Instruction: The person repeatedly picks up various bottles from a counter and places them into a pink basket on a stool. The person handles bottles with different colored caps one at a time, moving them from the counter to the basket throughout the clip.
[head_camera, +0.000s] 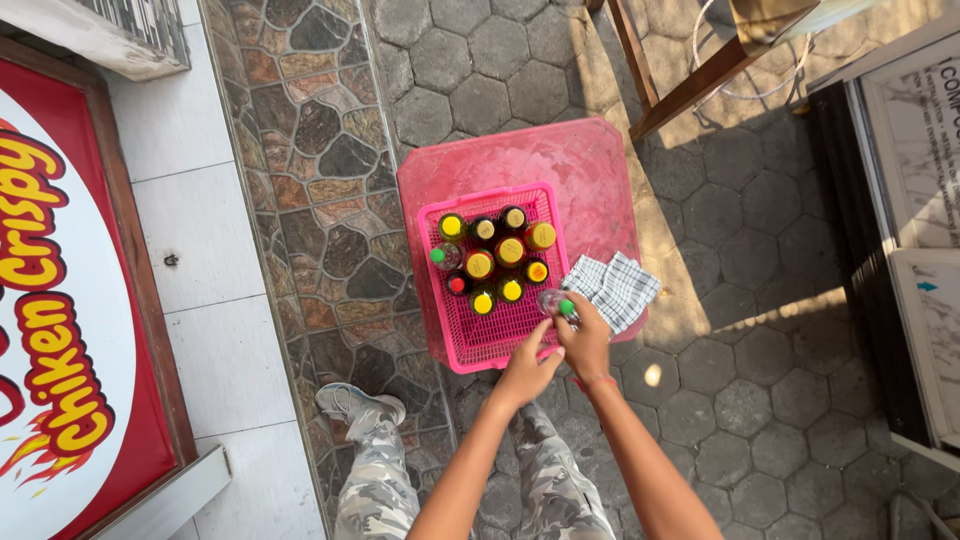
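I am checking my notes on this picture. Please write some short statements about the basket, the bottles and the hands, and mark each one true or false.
1. The pink basket sits on a pink table. True.
2. Both hands are on a clear bottle with a green cap. True: the left hand and right hand meet at it, over the basket's right edge.
3. The checked cloth lies inside the basket. False: it lies on the table, right of the basket.
4. Most bottles in the basket have yellow caps. True.
5. The basket is full of bottles. False: they fill only its far half.
6. The table stands on grass. False: it stands on stone paving.
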